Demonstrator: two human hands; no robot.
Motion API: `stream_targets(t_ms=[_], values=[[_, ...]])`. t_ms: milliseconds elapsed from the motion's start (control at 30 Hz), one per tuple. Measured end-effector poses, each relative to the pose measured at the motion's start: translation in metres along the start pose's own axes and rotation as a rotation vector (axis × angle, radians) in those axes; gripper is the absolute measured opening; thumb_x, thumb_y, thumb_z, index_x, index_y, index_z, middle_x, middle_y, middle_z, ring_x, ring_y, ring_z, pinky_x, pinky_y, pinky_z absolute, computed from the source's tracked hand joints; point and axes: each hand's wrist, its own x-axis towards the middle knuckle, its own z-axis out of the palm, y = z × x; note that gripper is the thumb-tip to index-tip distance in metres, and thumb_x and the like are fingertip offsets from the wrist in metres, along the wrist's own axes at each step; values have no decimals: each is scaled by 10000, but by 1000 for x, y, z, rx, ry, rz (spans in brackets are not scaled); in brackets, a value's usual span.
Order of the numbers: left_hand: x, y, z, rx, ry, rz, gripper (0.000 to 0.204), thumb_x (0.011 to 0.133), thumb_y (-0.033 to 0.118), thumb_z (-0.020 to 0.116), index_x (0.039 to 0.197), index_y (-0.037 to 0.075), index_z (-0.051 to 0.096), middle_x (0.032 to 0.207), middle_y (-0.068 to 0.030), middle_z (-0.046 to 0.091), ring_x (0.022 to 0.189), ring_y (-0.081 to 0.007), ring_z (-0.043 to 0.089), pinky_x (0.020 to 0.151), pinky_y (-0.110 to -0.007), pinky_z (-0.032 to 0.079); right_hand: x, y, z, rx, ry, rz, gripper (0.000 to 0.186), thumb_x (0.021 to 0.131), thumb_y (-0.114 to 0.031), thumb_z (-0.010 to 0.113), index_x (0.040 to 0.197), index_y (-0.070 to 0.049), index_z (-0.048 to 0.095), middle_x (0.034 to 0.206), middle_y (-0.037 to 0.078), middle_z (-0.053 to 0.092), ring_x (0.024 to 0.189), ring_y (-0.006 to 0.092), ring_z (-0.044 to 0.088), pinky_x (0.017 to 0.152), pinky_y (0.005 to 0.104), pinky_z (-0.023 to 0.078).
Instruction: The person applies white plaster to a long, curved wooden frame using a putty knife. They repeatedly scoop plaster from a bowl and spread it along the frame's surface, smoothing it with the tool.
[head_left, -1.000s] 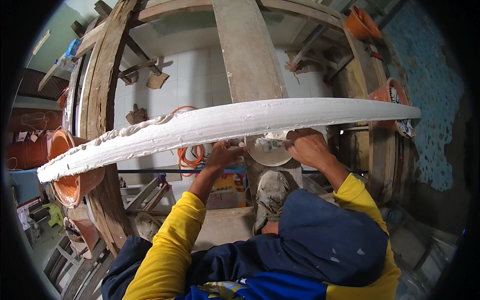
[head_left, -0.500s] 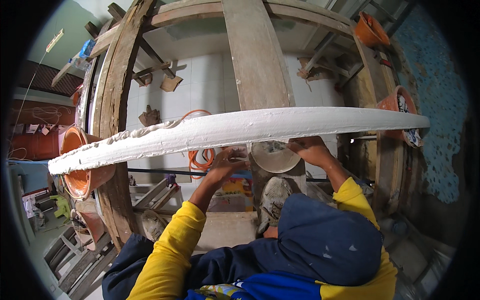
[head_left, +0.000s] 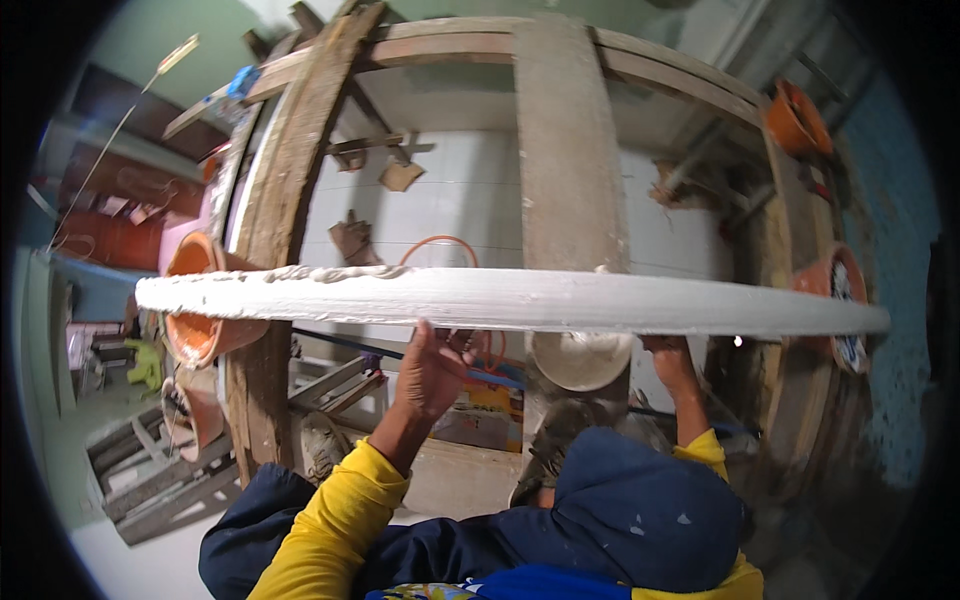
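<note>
A long white plaster strip [head_left: 520,302] stretches across the view in front of me, with wet white plaster heaped along the far edge of its left half. My left hand [head_left: 434,370] is at the strip's near edge, thumb up against it and fingers curled at its underside. Farther right, my right hand [head_left: 672,362] grips the near edge from below, its fingertips hidden by the strip. Between the hands, a round bowl of whitish paste [head_left: 582,362] sits on a plank, partly covered by the strip.
Wooden beams [head_left: 290,170] and a wide plank [head_left: 570,150] form a raised platform above a tiled floor [head_left: 460,190]. Orange buckets stand at the left [head_left: 195,335], right [head_left: 835,285] and far right [head_left: 798,118]. An orange hose [head_left: 440,240] lies below.
The strip has become more level, its left end rising relative to its right. My left hand has come up to its near edge. My right hand has shifted right, away from the bowl.
</note>
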Motion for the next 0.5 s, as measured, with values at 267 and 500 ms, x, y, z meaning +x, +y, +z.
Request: stream_targets(t_ms=[267,500], values=[[3,9,29,83,271,162,386,980,192,691,1283,75,481,1196,-97,608,1089,-226,613,923,-436,555,94,-96,65,503,-115,108,240,1024,-187,638,1222,-56,608,980,9,641,892,70,582,856,234,479],[2,11,48,50,285,139,433,989,154,668,1359,81,456,1299,-82,596,1208,-233,584,979,-446,513,144,-121,172,643,-484,-231,286,996,-101,666,1268,-77,579,1042,33,664,953,93,616,849,254,500]])
